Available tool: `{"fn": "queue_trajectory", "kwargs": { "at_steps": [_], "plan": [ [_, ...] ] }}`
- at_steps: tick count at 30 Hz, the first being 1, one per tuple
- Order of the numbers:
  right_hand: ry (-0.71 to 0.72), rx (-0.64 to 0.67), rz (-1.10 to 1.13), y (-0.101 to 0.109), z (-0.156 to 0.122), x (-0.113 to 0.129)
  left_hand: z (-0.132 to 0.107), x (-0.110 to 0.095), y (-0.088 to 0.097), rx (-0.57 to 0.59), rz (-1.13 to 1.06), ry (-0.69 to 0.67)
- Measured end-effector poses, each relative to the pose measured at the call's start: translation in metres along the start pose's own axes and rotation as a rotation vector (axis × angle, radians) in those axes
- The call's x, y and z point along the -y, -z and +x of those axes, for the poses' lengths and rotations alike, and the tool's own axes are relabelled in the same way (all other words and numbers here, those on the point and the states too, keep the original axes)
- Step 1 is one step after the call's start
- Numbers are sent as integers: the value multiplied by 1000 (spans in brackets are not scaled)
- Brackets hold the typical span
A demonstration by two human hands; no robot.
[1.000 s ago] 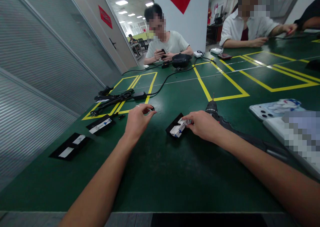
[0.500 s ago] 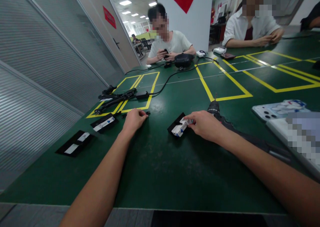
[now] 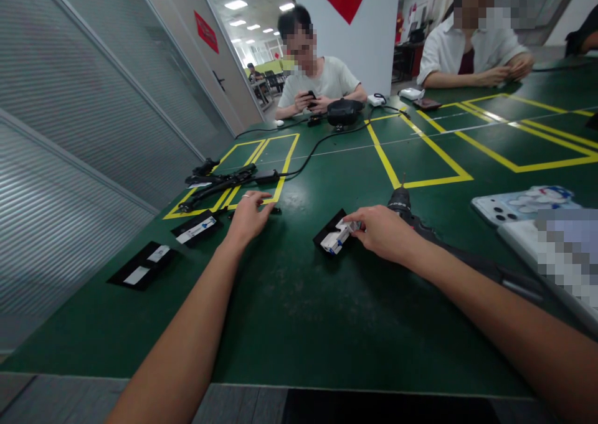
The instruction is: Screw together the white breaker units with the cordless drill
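Observation:
My left hand [image 3: 250, 218] is open over the table, its fingers apart with a ring on one of them. Beside its fingertips lies a thin black rod-like piece [image 3: 278, 211], partly hidden by the hand. My right hand [image 3: 380, 230] pinches the end of a small white block with blue parts [image 3: 336, 237], which rests on a black card [image 3: 320, 236]. To the left of my left hand is a black card with a white and blue strip [image 3: 196, 230]. Farther left lies another black card with two white patches [image 3: 148, 264].
A power drill [image 3: 411, 220] lies behind my right hand and forearm. Farther right is a phone in a patterned case [image 3: 495, 209]. Black jointed equipment [image 3: 219, 184] with a cable stands at the back left. Two people sit across the green table [image 3: 299, 337], marked with yellow tape.
My left hand's fingers have opened from a pinch and lifted slightly off the thin black piece. My right hand and the white block stay in place.

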State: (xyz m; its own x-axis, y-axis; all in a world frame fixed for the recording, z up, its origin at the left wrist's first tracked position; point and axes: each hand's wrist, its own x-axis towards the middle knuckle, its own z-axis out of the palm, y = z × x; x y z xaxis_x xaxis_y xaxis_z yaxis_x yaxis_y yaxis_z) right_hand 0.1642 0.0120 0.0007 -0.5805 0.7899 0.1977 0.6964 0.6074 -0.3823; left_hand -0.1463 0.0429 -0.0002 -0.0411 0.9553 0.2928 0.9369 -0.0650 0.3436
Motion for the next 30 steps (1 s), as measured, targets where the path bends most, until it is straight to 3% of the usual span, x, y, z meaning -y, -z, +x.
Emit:
{"fn": "queue_trajectory", "kwargs": {
  "at_steps": [3, 5, 7, 10, 15, 21, 25, 30],
  "plan": [
    [-15, 0, 7, 0, 0, 1, -21, -44, 7, 50, -126, -124],
    [-2, -16, 2, -1, 1, 1, -42, -77, 6, 257, -235, -282],
    [22, -22, -16, -2, 2, 0, -60, -102, 1, 379, -230, -396],
    [32, -21, -50, -5, 4, -1, -76, -118, -13, 346, -132, -424],
    [25, -51, -74, -8, 5, -2, -75, -118, -26, 261, -68, -417],
    [91, -151, -57, -7, 0, 1, -75, -118, -22, 259, -100, -349],
    [170, -245, 10, -4, -6, 3, -69, -106, -17, 229, -88, -283],
    [45, -443, 132, -5, -9, 3, -63, -87, -16, 183, -62, -127]
  ]
}}
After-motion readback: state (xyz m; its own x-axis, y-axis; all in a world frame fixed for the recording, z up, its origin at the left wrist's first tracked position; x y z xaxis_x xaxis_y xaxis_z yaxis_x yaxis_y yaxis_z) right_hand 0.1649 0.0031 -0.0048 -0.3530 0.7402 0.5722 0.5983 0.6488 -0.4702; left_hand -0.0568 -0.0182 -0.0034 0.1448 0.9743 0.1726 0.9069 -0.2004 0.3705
